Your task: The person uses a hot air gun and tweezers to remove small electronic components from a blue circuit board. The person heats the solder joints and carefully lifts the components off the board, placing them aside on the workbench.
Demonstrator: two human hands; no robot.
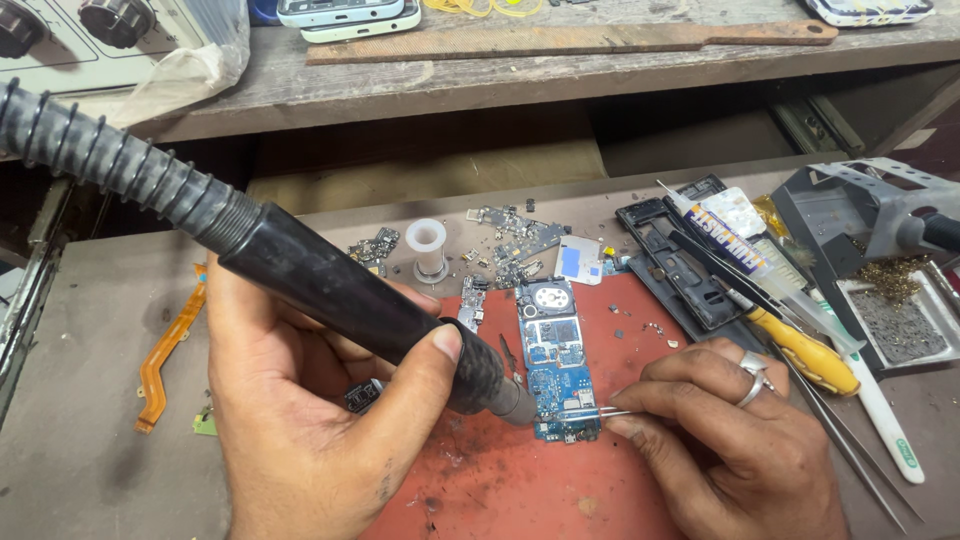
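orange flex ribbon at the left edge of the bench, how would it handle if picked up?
The orange flex ribbon is thin, long and kinked, so it would probably droop rather than hold its shape. It likely weighs almost nothing. Lying flat on the bench, it may be hard to pinch without tweezers.

one cam strapped on my head, looking steeply down and forward, pretty close over my workbench (90, 330), shelf (480, 75) up top

Labelled syringe tube (722, 228), white w/ blue n yellow print, lies diagonal right of the board. Small white card w/ blue patch (577, 260) behind it. Two phones (350, 14) up on the shelf, screens not visible.
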